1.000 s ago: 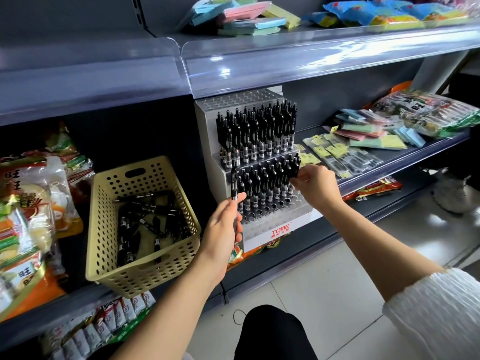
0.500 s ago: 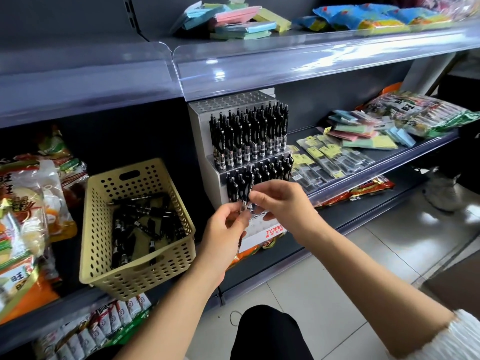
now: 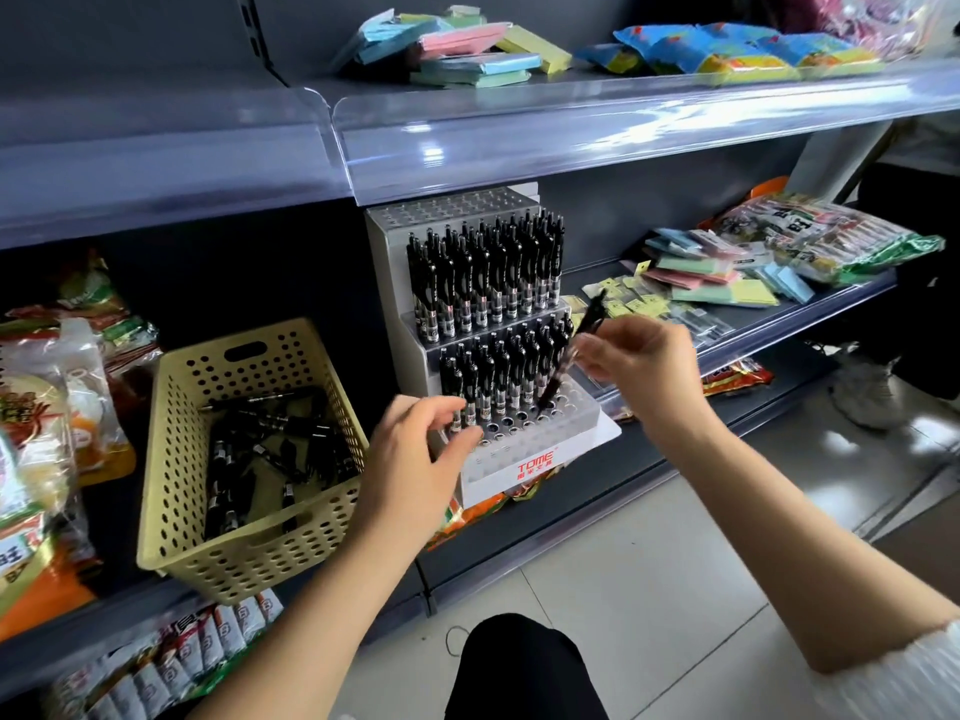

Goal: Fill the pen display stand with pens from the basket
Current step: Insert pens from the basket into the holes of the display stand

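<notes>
Head view: your right hand [image 3: 639, 356] pinches the tilted pen [image 3: 555, 381]; left hand [image 3: 410, 454] loose, empty. Straighten it over the display stand [image 3: 540, 441] hole.

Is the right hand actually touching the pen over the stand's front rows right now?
Touching. The head view shows the right hand pinching the tilted black pen between its fingertips, with the pen's lower end down at the stand holes.
</notes>
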Demonstrator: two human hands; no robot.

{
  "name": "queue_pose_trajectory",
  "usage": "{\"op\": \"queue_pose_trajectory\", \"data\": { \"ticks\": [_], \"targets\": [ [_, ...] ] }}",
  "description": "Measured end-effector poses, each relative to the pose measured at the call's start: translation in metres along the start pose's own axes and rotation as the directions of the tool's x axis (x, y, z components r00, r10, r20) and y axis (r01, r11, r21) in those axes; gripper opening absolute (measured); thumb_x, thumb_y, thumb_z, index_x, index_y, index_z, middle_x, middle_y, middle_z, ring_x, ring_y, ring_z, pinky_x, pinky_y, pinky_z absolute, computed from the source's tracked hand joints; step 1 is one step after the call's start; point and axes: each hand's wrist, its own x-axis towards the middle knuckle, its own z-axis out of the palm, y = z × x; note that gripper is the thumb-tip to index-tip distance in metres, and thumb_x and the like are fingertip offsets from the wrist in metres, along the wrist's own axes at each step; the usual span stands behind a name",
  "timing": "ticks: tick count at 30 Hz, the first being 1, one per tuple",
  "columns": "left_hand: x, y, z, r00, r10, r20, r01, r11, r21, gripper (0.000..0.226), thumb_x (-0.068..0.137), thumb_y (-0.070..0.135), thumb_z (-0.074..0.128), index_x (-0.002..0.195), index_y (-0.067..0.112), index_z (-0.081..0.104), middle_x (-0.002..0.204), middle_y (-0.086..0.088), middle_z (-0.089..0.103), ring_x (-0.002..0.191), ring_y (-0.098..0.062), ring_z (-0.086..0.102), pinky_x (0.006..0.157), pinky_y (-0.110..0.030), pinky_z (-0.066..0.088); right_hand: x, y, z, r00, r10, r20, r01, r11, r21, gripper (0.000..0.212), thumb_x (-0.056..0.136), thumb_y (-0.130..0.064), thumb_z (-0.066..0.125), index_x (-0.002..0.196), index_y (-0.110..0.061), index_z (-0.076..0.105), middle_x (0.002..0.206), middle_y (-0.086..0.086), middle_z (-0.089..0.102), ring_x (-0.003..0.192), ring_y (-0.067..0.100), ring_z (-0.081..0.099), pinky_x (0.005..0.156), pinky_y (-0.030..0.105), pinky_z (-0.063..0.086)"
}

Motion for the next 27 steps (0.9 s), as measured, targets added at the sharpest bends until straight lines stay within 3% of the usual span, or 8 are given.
{"op": "queue_pose_trajectory", "data": {
  "ticks": [3, 8, 13, 22, 27],
  "targets": [
    [0.004, -0.011, -0.017, 0.992, 0.088, -0.089, -0.068, 0.975, 0.211, 0.027, 0.083, 0.029, 0.067, 0.108, 0.018, 0.067, 0.1, 0.008, 0.055, 0.1, -0.011, 0.052, 0.083, -0.021, 0.036, 0.021, 0.005, -0.011, 0.988, -0.053, -0.142, 0.037, 0.993, -0.116, 0.011, 0.082, -0.017, 0.071, 0.073, -0.014, 0.066, 0.072, 0.006, 0.069, 0.069, 0.023, 0.066, 0.073, 0.037, 0.058],
    [0.006, -0.022, -0.029, 0.996, 0.054, -0.072, -0.031, 0.957, 0.289, 0.024, 0.084, 0.033, 0.066, 0.105, 0.022, 0.068, 0.098, 0.014, 0.048, 0.105, -0.011, 0.048, 0.082, -0.02, 0.032, 0.042, 0.019, -0.003, 0.982, -0.084, -0.169, 0.041, 0.968, -0.246, 0.01, 0.083, -0.018, 0.07, 0.082, -0.008, 0.069, 0.068, 0.0, 0.065, 0.063, 0.014, 0.06, 0.066, 0.027, 0.052],
    [0.008, -0.032, -0.026, 0.998, 0.029, -0.054, -0.017, 0.978, 0.209, 0.02, 0.083, 0.03, 0.068, 0.1, 0.02, 0.069, 0.098, 0.012, 0.054, 0.097, -0.01, 0.052, 0.081, -0.02, 0.036, 0.054, 0.036, 0.011, 0.984, -0.075, -0.162, 0.014, 0.938, -0.347, 0.012, 0.082, -0.018, 0.07, 0.079, -0.006, 0.07, 0.072, 0.008, 0.067, 0.065, 0.018, 0.058, 0.065, 0.028, 0.048],
    [0.01, -0.041, -0.021, 0.998, 0.027, -0.062, -0.018, 0.989, 0.146, 0.013, 0.081, 0.026, 0.07, 0.092, 0.02, 0.071, 0.091, 0.01, 0.06, 0.087, -0.009, 0.056, 0.077, -0.022, 0.042, 0.058, 0.055, 0.021, 0.999, -0.024, -0.023, 0.009, 0.862, -0.507, 0.015, 0.084, -0.018, 0.069, 0.076, -0.005, 0.07, 0.073, 0.013, 0.069, 0.066, 0.024, 0.062, 0.066, 0.033, 0.054],
    [0.01, -0.041, -0.022, 0.997, 0.032, -0.064, -0.022, 0.989, 0.148, 0.012, 0.081, 0.026, 0.071, 0.091, 0.02, 0.071, 0.089, 0.009, 0.06, 0.085, -0.009, 0.056, 0.074, -0.019, 0.04, 0.057, 0.059, 0.02, 1.0, -0.006, 0.003, 0.006, 0.847, -0.531, 0.012, 0.083, -0.016, 0.069, 0.082, -0.004, 0.072, 0.07, 0.004, 0.065, 0.061, 0.012, 0.056, 0.059, 0.02, 0.042]
  ]
}}
